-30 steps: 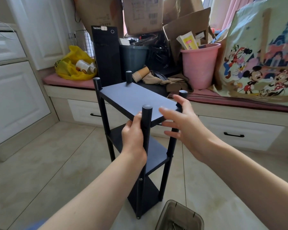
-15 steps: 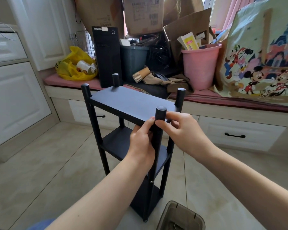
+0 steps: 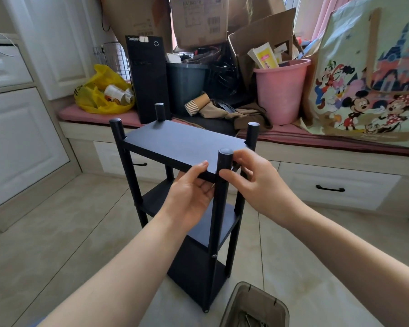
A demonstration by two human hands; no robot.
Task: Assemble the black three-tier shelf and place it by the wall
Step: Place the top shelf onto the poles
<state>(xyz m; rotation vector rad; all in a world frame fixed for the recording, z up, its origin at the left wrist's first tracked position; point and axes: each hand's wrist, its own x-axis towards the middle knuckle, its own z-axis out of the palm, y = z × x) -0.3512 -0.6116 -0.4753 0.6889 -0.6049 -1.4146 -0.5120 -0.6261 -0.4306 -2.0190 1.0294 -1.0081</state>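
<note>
Shelf (image 3: 189, 147) swung squarer to the camera since the earlier frame; it stands upright on the floor (image 3: 57, 232) before the window seat.
Rigid, apparently light frame; grip posts. Left hand (image 3: 191, 192) pinches top-tier edge; right hand (image 3: 257, 182) curls round near post (image 3: 222, 185).

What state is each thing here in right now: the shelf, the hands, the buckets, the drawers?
black shelf: upright on floor, three tiers fitted
left hand: gripping top tier's near edge
right hand: pinching near post
pink bucket: upright, stuffed
paper cups: stacked, lying sideways
drawer: closed
</note>
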